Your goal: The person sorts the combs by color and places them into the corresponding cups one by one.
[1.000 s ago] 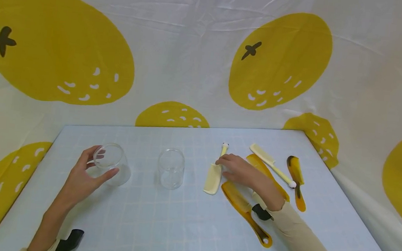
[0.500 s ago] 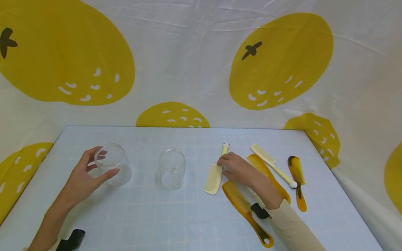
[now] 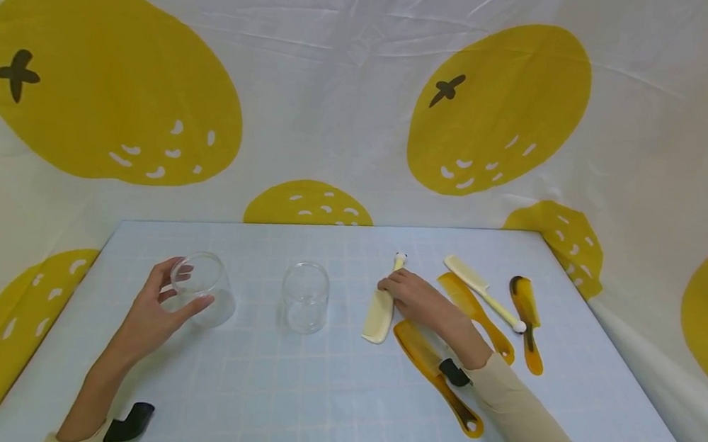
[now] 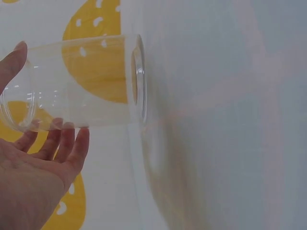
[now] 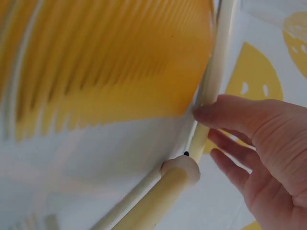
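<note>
My left hand (image 3: 152,322) grips a clear glass cup (image 4: 86,81) near its rim, thumb on one side and fingers on the other. The cup's base is at or close to the tabletop; I cannot tell whether it touches. A second clear glass cup (image 3: 304,300) stands upright to its right. My right hand (image 3: 426,303) pinches a cream comb (image 3: 378,319) around its middle, its toothed end pointing towards me. In the right wrist view, the thumb and fingertips meet on that comb's narrow edge (image 5: 216,72), beside a large amber comb (image 5: 115,62).
Around my right arm lie amber combs (image 3: 441,379), another amber comb (image 3: 476,311) and a cream comb with a round white end (image 3: 484,290). A dark-and-amber comb (image 3: 526,323) is farther right. The light blue tabletop (image 3: 285,399) meets a fruit-patterned curtain (image 3: 327,104).
The view has shifted slightly. My right hand has moved slightly left relative to the amber combs, while still on the cream comb. My left hand keeps its grip on the glass cup.
</note>
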`<state>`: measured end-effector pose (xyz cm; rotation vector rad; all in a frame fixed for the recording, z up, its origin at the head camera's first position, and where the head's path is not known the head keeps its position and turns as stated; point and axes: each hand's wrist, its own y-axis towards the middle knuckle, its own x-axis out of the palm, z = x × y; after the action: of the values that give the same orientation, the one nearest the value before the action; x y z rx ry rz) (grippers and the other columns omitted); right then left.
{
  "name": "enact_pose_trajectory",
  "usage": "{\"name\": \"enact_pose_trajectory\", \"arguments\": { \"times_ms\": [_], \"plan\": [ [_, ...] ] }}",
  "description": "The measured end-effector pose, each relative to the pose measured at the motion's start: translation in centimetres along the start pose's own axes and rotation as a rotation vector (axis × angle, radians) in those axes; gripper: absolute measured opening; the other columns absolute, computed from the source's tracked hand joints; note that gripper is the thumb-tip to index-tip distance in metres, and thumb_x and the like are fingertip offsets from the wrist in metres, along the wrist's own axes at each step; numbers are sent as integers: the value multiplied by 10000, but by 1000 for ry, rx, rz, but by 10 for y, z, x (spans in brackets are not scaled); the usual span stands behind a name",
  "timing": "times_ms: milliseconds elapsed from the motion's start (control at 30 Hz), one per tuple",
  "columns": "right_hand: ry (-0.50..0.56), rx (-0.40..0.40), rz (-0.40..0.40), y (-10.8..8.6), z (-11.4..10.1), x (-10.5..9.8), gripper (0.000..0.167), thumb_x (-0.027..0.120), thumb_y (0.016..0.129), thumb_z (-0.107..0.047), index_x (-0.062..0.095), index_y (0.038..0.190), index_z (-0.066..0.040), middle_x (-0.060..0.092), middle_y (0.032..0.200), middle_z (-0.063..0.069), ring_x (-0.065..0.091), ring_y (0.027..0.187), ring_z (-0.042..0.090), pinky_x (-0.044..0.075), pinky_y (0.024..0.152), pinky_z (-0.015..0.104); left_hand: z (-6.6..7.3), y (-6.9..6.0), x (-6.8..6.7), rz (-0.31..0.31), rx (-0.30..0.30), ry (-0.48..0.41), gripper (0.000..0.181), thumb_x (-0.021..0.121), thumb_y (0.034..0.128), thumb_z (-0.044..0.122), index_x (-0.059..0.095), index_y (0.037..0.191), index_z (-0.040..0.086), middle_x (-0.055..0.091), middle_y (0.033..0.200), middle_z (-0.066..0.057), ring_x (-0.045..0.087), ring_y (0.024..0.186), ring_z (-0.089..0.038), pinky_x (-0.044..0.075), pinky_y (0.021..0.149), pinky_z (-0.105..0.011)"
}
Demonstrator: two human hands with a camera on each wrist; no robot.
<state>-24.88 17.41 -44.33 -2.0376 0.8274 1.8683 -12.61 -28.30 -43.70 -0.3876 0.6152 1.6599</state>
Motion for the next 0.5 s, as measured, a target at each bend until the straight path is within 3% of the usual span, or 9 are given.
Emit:
{"name": "enact_pose_trajectory", "arguments": {
  "times_ms": [200, 500],
  "plan": [
    [-55, -19, -5, 1, -1, -1, 218, 622, 986, 60, 651, 1192, -7, 652, 1145, 132, 627, 1059, 285, 551, 888, 394, 1, 0, 0, -2, -1, -7, 865, 777, 938, 333, 247, 1564, 61, 456, 1474, -244, 416, 1345, -391, 301, 918, -34],
    [-176, -166, 36, 0, 7, 3, 312, 703, 919, 85, 625, 1203, -20, 645, 1119, 101, 626, 1015, 234, 561, 842, 341, 0, 0, 1, -9, -24, -5, 892, 773, 936, 360, 221, 1577, 76, 439, 1489, -239, 403, 1359, -389, 303, 923, -51]
  ]
}}
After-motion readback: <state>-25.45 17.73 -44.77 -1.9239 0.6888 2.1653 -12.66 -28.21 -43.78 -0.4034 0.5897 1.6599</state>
